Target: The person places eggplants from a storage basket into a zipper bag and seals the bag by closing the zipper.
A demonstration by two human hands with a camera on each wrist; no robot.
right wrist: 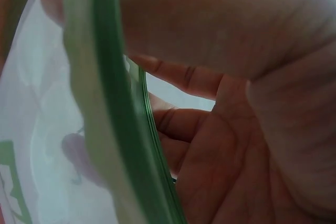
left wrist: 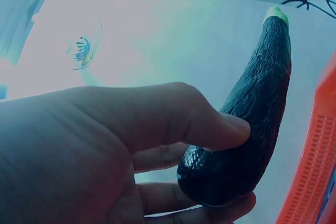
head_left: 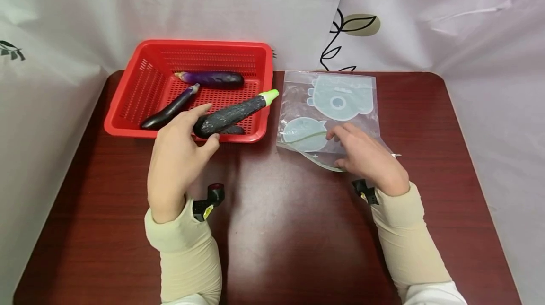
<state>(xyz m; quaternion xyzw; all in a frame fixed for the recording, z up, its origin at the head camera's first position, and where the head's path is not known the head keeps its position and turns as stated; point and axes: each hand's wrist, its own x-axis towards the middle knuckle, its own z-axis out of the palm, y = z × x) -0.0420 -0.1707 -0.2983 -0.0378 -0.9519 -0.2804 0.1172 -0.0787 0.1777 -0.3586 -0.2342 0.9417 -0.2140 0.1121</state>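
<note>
My left hand [head_left: 174, 163] holds a dark, wrinkled eggplant [head_left: 232, 115] by its thick end, thumb on one side and fingers on the other. The eggplant is above the near right part of a red basket [head_left: 111, 118], its pale green tip pointing right. A clear plastic bag [head_left: 294, 101] with printed pale blue cartoon shapes lies flat on the table. At the bag's near mouth is my right hand [head_left: 368, 156]. Its thumb lies behind the green-edged lip [right wrist: 113, 87] in the right wrist view, with the fingers spread apart from it.
Inside the basket lie a purple eggplant [head_left: 215, 79] at the back and another dark eggplant [head_left: 170, 108] at the left. Part of one more dark thing [head_left: 233, 130] shows beneath the held eggplant. A white patterned curtain [head_left: 238, 2] hangs behind the brown table [head_left: 272, 248].
</note>
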